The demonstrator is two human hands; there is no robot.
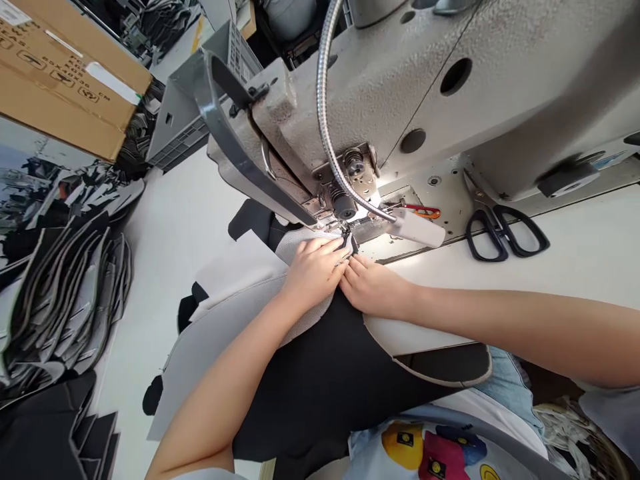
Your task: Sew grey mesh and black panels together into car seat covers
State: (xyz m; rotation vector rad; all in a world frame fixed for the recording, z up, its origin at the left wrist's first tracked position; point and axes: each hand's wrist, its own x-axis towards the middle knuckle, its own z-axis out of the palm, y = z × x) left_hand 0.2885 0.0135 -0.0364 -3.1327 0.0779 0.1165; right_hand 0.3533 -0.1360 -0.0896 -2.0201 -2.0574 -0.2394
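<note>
A grey industrial sewing machine (400,87) fills the top of the view, its needle area (346,230) just beyond my fingertips. My left hand (313,270) lies on a grey mesh fabric piece (305,320), fingers curled and pressing it down at the needle. Beside it, my right hand (373,287) pinches the fabric edge close to the presser foot. A large black fabric panel (325,380) with pale grey trim spreads under both forearms toward me.
Black-handled scissors (503,230) lie on the machine bed at right, small orange-handled snips (425,212) near the needle. A stack of cut black and grey pieces (65,300) sits at left, a cardboard box (65,73) above it. A flexible metal lamp hose (327,120) hangs over the needle.
</note>
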